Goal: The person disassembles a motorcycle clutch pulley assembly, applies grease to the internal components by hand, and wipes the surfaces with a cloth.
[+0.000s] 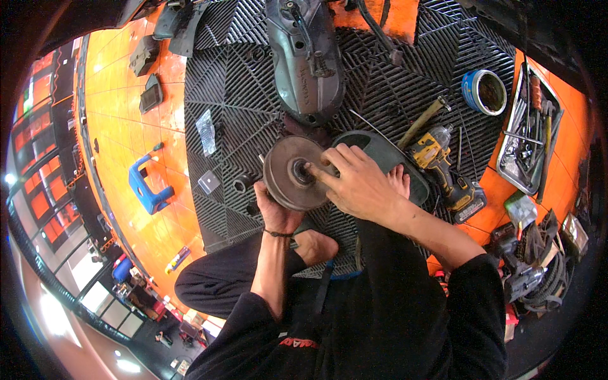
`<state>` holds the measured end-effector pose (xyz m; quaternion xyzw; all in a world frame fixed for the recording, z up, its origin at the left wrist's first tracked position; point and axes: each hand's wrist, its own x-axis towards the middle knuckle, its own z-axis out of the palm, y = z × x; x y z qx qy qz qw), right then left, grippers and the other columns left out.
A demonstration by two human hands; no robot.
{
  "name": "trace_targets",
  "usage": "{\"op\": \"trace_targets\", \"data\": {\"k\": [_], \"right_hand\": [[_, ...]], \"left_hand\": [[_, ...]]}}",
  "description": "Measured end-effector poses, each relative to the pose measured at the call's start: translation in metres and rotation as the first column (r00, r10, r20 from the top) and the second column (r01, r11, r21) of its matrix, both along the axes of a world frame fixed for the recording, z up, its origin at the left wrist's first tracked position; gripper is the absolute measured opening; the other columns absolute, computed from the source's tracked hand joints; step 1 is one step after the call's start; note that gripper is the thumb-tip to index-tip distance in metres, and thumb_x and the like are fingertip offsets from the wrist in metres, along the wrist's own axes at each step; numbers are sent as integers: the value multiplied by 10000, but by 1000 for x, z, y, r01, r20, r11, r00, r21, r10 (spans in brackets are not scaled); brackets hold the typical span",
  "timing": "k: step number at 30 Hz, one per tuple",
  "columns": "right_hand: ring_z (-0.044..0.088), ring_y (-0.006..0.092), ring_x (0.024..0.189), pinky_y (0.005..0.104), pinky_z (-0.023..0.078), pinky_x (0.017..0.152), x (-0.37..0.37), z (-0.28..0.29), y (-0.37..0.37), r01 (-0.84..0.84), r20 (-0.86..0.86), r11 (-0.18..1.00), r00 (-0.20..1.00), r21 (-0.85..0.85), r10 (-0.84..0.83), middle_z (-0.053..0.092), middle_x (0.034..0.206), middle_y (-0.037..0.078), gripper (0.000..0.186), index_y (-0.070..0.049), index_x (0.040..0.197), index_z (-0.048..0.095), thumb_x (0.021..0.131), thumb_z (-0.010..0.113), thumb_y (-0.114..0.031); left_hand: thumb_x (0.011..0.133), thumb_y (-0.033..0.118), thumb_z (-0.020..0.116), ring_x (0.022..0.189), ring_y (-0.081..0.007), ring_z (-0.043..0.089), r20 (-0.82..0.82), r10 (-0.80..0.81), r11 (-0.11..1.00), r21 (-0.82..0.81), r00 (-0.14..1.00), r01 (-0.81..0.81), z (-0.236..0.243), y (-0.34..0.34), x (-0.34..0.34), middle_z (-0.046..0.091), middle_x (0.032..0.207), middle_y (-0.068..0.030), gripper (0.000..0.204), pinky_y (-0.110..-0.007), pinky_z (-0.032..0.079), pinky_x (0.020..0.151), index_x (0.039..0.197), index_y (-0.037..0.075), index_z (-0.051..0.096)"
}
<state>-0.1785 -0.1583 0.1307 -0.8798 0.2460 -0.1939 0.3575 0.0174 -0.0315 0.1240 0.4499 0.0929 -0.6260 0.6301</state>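
A round, brownish metal pulley (280, 166) with two broad discs and a dark central hub (301, 171) is held up in front of me, tilted. My left hand (277, 210) grips its lower left rim, with a dark band on the wrist. My right hand (358, 182) reaches over from the right. One finger is stretched to the hub and touches it; the others are bent but apart. Whether grease is on that fingertip is too small to tell. Just beyond the pulley lies a long grey metal engine cover (297, 69), with a dark cloth (307, 130) by its near end.
A dark green tray (415, 183) lies beside my bare foot. To its right are a yellow cordless impact driver (437, 152), a hammer (421, 123) and an open blue tin (484, 92) of brown paste. A metal tool tray (506, 155) stands far right, a blue stool (142, 190) left.
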Motion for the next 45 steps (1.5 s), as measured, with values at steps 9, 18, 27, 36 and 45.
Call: {"op": "trace_targets", "data": {"k": [9, 18, 27, 36, 45], "right_hand": [[569, 359, 1081, 456, 498, 962, 7, -3, 17, 104, 39, 861, 989, 498, -142, 603, 1115, 169, 318, -20, 1090, 754, 780, 694, -58], [493, 302, 1409, 386, 453, 1076, -1, -20, 22, -23, 113, 258, 935, 966, -337, 448, 1571, 226, 481, -117, 1303, 739, 850, 587, -59], [187, 394, 1562, 478, 169, 1264, 13, -29, 35, 52, 128, 550, 950, 833, -284, 193, 1699, 267, 564, -134, 1453, 631, 916, 463, -181], [156, 524, 1532, 602, 192, 1221, 14, -1, 22, 158, 43, 896, 980, 414, -193, 175, 1685, 308, 469, -35, 1272, 723, 863, 585, -221], [140, 538, 1534, 661, 195, 1198, 11, 12, -15, -20, 131, 955, 991, 296, -20, 225, 1675, 293, 277, 5, 796, 769, 802, 665, -252]], "left_hand": [[838, 248, 578, 1279, -308, 599, 254, -13, 1000, 21, 967, 8, 6, -9, -6, 558, 1420, -131, 732, -469, 536, 1070, 1531, 152, 361], [801, 231, 642, 1305, -326, 583, 271, 29, 999, -37, 962, -20, 13, -8, -6, 526, 1458, -151, 812, -472, 527, 1084, 1546, 139, 331], [906, 443, 519, 1396, -323, 523, 82, 138, 990, -4, 987, -138, 6, -3, -13, 533, 1528, -144, 754, -504, 410, 1194, 1557, 75, 422], [898, 363, 495, 1356, -313, 560, 159, 85, 996, -16, 984, -84, 5, -4, -14, 585, 1469, -147, 692, -484, 451, 1165, 1520, 61, 463], [799, 302, 579, 1351, -313, 553, 128, -5, 1000, -5, 992, 6, 2, 8, -4, 520, 1496, -149, 807, -459, 486, 1141, 1543, 107, 335]]}}
